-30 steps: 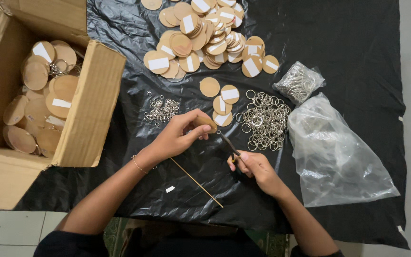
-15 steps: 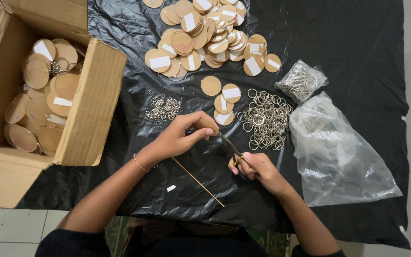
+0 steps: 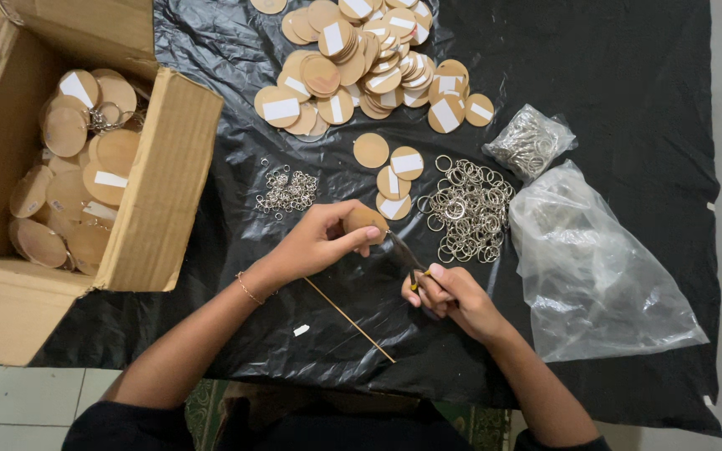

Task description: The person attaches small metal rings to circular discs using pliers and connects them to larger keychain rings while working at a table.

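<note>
Left hand (image 3: pixel 315 244) pinches round tan wooden disc (image 3: pixel 364 220) between thumb and fingers, at centre over crinkled glossy black plastic sheet (image 3: pixel 612 75) covering surface. Right hand (image 3: pixel 453 294) closed around slim dark pliers (image 3: pixel 401 253), tip touching disc edge. Far: heap of flat wooden discs with white labels (image 3: pixel 361 58). Right: loose shiny metal split rings (image 3: pixel 465 209), crumpled clear plastic bag (image 3: pixel 595 276). Left: brown corrugated cardboard box (image 3: pixel 165 179) holding more discs. Thin wooden stick (image 3: pixel 348 319) near.

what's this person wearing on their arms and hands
Both forearms are bare, with dark sleeves ending above the elbows. The left hand has a thin beaded bracelet at its wrist. The right hand shows no glove, ring or watch.
</note>
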